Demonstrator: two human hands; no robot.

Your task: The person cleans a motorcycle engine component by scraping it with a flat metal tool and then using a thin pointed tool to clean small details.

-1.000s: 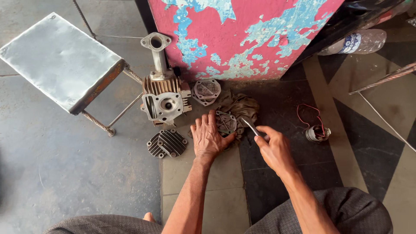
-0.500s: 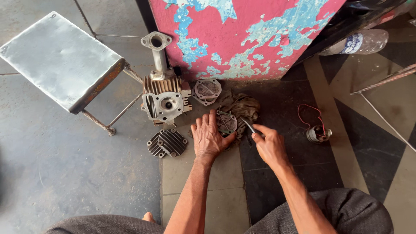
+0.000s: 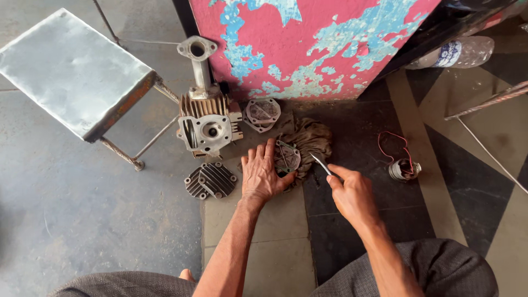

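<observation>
My left hand (image 3: 261,173) lies flat on the floor, fingers spread, pressing on a small metal cover plate (image 3: 287,156) that rests on a dirty brown rag (image 3: 311,140). My right hand (image 3: 352,192) grips a thin metal blade (image 3: 320,164) whose tip points at the plate's right edge. A finned engine cylinder head (image 3: 207,124) with an upright intake pipe stands just beyond my left hand. A ribbed round cover (image 3: 212,180) lies left of my left hand.
Another metal plate (image 3: 262,114) leans by the peeling pink and blue wall panel (image 3: 308,44). A metal stool (image 3: 77,77) stands at the left. A coil with red wire (image 3: 403,166) lies at the right, a plastic bottle (image 3: 456,52) beyond it.
My right hand has shifted slightly, keeping the blade tip by the plate. The left hand stays pressed on the plate.
</observation>
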